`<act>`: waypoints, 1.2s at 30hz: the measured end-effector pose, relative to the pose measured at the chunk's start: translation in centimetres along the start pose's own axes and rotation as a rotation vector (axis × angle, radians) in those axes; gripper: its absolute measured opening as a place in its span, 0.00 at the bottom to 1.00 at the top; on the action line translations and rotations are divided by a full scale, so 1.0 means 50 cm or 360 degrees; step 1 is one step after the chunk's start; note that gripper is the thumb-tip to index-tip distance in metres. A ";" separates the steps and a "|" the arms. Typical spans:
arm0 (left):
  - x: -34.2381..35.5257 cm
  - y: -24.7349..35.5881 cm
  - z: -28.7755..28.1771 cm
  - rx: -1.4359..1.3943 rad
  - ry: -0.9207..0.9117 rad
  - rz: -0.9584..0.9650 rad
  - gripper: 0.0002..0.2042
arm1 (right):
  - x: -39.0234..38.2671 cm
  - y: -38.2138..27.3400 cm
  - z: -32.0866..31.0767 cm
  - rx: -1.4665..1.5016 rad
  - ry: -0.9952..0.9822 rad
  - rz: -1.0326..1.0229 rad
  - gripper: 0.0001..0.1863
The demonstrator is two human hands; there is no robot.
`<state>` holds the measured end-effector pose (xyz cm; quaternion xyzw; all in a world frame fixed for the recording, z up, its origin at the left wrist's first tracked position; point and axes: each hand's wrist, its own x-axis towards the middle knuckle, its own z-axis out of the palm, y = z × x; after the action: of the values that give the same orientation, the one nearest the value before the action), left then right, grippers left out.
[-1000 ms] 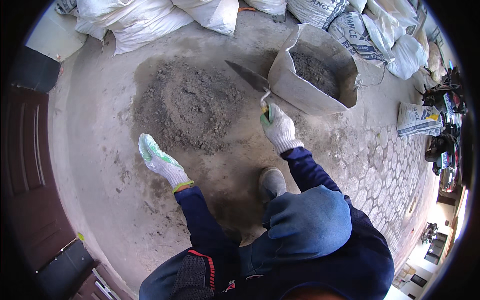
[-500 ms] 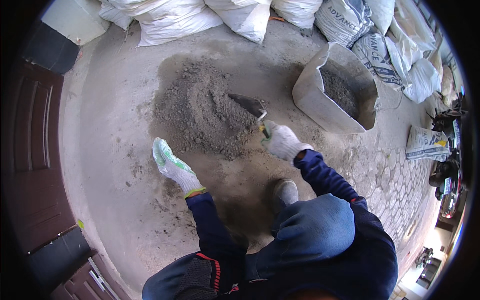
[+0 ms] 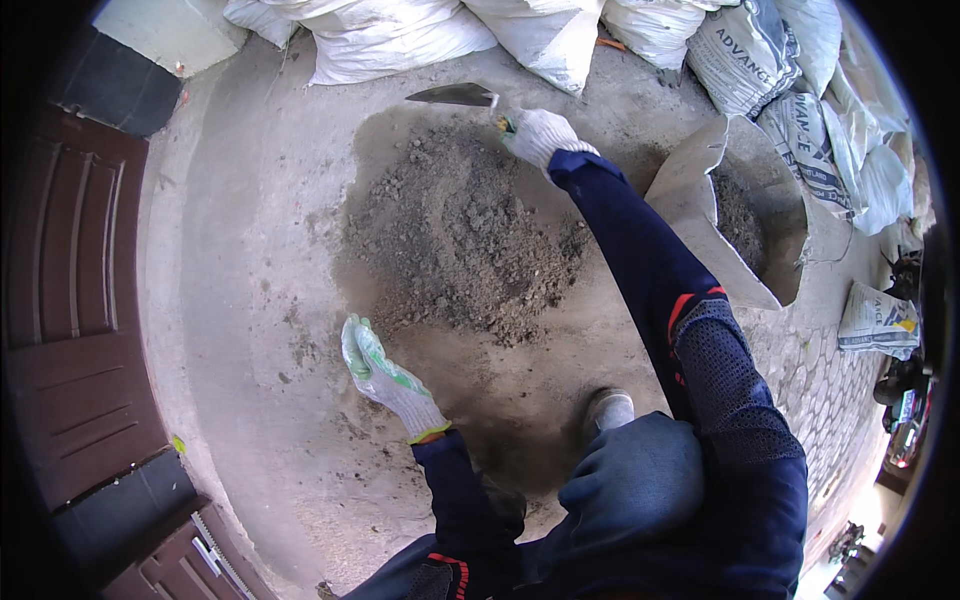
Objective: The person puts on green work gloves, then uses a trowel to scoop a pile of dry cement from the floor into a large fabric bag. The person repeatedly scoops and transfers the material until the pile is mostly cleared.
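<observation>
A mason's trowel [image 3: 452, 95] is in my right hand [image 3: 543, 134], which wears a white knit glove and wraps round the handle. Its dark blade points left, above the far edge of a pile of grey, crumbly mortar mix [image 3: 470, 235] on the concrete floor. My right arm is stretched out past the right side of the pile. Near the pile's lower left edge my left hand [image 3: 388, 377], in a white glove with a green-coated palm, holds nothing; its fingers are stretched out together.
A cut-open, pale container [image 3: 690, 190] with dark grey material inside stands right of the pile. White sacks [image 3: 400, 45] line the far side, and printed cement bags [image 3: 745, 60] lie at the far right. A brown panelled door [image 3: 75, 250] is at the left.
My right hand has swung the trowel from the pile's right part up to its far edge, and the arm has straightened. The left hand stays low beside the pile, and the view has shifted.
</observation>
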<state>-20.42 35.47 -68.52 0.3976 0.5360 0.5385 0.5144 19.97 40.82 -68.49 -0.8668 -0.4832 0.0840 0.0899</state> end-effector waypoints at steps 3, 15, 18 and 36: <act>-0.016 0.012 -0.008 0.0119 0.0009 0.0100 0.20 | 0.071 -0.039 0.017 -0.0159 -0.0130 -0.0114 0.20; -0.006 -0.024 0.010 -0.0053 0.0020 -0.0051 0.19 | -0.174 0.003 -0.008 -0.0016 -0.0564 -0.0262 0.16; -0.005 -0.059 0.051 -0.0085 0.0015 -0.0125 0.19 | -0.320 0.014 -0.023 0.0052 -0.0598 -0.0173 0.15; -0.042 -0.116 0.136 0.0775 -0.0362 0.0514 0.24 | -0.852 0.159 -0.153 0.1379 -0.0768 0.1578 0.20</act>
<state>-12.70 33.98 -73.26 0.6468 0.5182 0.4209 0.3686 6.20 -0.20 -60.47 -0.8282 0.0397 0.4902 0.2687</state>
